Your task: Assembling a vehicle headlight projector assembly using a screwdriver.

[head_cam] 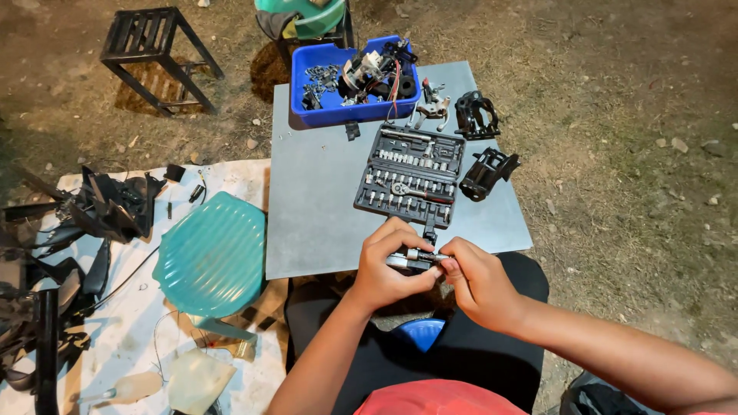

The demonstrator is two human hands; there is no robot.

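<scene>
My left hand [390,267] and my right hand [478,280] meet at the near edge of a grey table [323,200], both closed on a small metal ratchet tool [419,256] with a black handle. The left hand grips its body and the right hand's fingertips pinch its end. Just beyond the hands lies an open black socket set case [411,174] with rows of sockets and bits.
A blue tray [307,61] of metal parts and wires sits at the table's far end, with black plastic parts [486,170] to its right. A teal plastic stool [214,255] and black scrap pieces [108,204] lie on a white sheet at left. A black metal stand [157,54] is on the dirt.
</scene>
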